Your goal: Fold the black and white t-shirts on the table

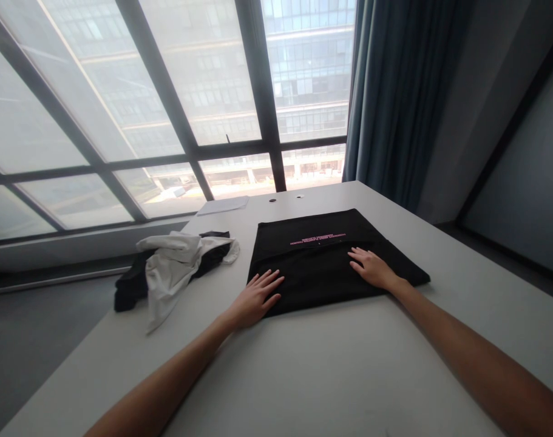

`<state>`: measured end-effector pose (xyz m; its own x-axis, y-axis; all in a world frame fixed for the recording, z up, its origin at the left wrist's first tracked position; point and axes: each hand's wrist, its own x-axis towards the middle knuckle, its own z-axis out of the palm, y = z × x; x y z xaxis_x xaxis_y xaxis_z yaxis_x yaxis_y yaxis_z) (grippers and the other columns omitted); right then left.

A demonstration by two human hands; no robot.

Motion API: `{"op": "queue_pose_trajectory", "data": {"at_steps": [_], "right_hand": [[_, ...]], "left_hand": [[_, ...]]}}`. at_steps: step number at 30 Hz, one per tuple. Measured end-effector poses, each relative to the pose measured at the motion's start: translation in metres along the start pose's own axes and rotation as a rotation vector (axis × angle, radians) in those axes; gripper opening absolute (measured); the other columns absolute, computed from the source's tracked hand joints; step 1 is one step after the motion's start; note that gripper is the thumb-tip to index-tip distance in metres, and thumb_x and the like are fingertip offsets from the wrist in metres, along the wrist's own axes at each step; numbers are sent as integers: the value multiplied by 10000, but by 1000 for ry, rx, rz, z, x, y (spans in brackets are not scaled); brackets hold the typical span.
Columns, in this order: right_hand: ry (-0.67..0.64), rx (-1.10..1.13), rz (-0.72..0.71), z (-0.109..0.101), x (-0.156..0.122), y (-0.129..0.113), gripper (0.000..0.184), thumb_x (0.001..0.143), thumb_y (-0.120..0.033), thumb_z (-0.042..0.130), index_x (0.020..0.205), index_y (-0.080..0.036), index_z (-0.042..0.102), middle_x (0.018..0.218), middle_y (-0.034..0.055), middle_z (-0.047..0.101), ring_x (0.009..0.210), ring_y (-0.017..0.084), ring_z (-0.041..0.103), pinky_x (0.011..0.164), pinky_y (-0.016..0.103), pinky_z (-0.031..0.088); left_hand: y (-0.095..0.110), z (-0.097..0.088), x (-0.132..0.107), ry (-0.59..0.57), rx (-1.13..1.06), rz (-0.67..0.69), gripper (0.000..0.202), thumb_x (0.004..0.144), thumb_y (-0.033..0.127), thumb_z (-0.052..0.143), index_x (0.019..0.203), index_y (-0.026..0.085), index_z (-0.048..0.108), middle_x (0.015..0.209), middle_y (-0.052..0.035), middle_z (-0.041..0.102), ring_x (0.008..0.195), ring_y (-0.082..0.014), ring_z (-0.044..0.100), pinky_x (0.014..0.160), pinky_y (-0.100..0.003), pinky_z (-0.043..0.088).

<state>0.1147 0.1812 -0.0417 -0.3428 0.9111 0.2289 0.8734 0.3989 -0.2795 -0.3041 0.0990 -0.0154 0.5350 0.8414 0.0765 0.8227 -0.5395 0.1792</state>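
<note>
A black garment with small pink lettering lies folded flat in a rough rectangle on the white table. My left hand rests palm down on its near left corner, fingers stretched out and spread. My right hand lies flat on the garment's right half, fingers extended toward the lettering. Neither hand holds anything.
A crumpled pile of white and black clothes hangs over the table's left edge. A sheet of paper lies at the far edge near the window. Two small cable holes sit behind the garment. A curtain hangs at the right.
</note>
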Motion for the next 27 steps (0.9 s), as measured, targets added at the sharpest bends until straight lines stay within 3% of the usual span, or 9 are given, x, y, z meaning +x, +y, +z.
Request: {"op": "queue_pose_trajectory", "data": {"at_steps": [10,17,20,23,27], "right_hand": [[27,-69,-21,0,-2,-4,482,984,-370,412,1399,-177,562,1505,125,473,1418,279,399,1164,499,314],[158,20,-242,-16,-9,-24,489,996,-355,404,1467,-254,485,1547,53,427,1439,249,363,1199,482,277],[77,102,-263,-15,-9,-25,522,997,-423,421,1492,-259,447,1559,41,408,1445,239,355,1196,460,297],[-25,94,-222,-8,-7,-21,505,977,-453,464,1433,-246,528,1529,63,452,1432,257,378,1190,481,300],[-38,98,-208,-3,-4,-17,484,968,-442,483,1402,-245,566,1524,66,457,1430,260,381,1192,480,294]], "left_hand": [[1,-1,0,10,-7,2,548,1032,566,342,1541,364,335,1622,22,261,1509,-255,192,1225,-498,162],[0,1,0,19,-9,12,544,1033,564,338,1545,381,318,1625,30,255,1509,-251,194,1226,-488,163],[0,0,0,17,-9,11,546,1032,566,341,1544,378,322,1625,29,253,1508,-252,199,1226,-489,161],[1,-2,0,9,-5,-1,548,1031,565,343,1543,369,329,1623,26,256,1507,-254,201,1226,-494,162],[3,-2,0,1,-4,-7,546,1030,563,350,1541,372,332,1620,31,265,1510,-250,188,1226,-493,171]]}}
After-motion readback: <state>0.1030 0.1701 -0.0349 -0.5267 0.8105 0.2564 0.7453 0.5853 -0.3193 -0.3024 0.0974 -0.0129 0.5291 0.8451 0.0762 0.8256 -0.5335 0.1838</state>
